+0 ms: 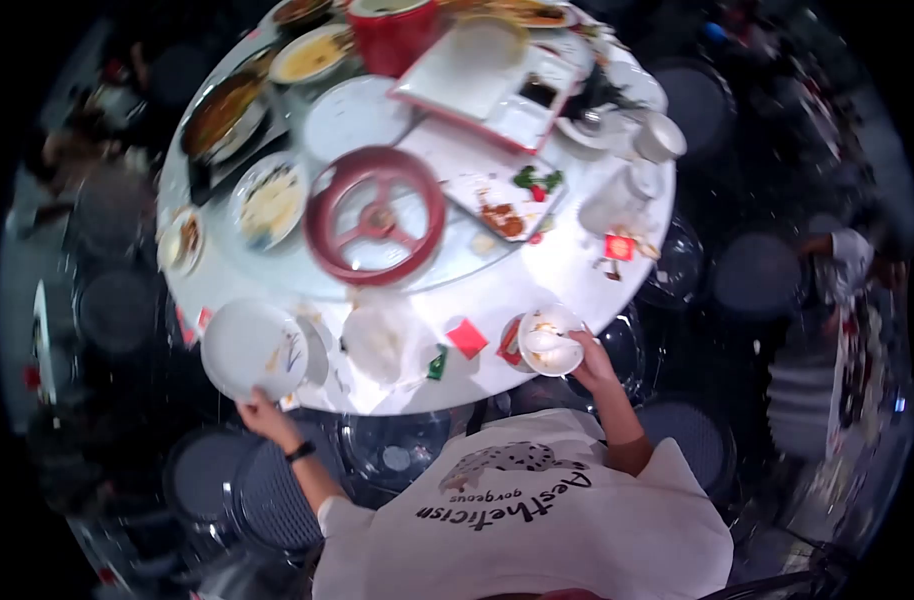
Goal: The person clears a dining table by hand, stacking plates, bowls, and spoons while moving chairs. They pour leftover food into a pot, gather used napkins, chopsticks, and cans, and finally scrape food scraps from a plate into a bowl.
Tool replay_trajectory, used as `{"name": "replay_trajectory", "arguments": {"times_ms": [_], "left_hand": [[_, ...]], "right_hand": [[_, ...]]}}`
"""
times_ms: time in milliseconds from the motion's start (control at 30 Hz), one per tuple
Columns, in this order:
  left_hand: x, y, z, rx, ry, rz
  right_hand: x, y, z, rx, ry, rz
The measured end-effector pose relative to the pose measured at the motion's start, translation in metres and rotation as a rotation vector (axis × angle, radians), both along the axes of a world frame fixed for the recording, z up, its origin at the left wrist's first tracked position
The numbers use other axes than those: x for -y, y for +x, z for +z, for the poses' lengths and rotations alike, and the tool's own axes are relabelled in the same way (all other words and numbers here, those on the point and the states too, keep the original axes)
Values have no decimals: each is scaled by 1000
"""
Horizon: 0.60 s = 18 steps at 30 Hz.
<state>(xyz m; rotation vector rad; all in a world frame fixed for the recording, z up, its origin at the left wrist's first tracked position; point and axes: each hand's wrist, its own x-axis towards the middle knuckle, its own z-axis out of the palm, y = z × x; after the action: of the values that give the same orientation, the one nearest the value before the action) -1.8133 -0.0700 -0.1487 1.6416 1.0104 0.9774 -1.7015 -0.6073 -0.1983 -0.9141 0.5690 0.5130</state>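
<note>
My left hand [261,413] grips the near rim of a white plate [239,350], which is tilted over the left front of the table and has food smears on it. With my right hand [590,358] I hold a small white bowl [539,362] by its right side. A white spoon [551,342] and bits of sauce lie inside the bowl. Between my hands are a crumpled clear plastic piece [377,340], a red packet [467,339] and a green wrapper [437,362].
The round white table [397,399] carries a red ring stand [375,216], stacked rectangular trays [467,75], a red pot [392,35], a dish of leftovers [267,200] and a white cup [659,137]. Dark stools [757,275] stand around it.
</note>
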Motion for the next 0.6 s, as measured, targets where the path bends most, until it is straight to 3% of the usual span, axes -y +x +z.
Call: {"name": "replay_trajectory", "arguments": {"times_ms": [67,233,333,400,600], "left_hand": [[27,17,42,332,-275,-77],[98,100,97,462,-710,-333],[158,196,118,533,-837,-663],[237,275,150,494,-884,-858],[428,514,137,367,-904,-1220]], "right_hand": [[17,-7,-1,-24,54,-65],[57,-6,13,-20,170,-208],[86,2,11,31,214,-293],[110,8,15,45,196,-350],[202,50,19,37,115,-609]]}}
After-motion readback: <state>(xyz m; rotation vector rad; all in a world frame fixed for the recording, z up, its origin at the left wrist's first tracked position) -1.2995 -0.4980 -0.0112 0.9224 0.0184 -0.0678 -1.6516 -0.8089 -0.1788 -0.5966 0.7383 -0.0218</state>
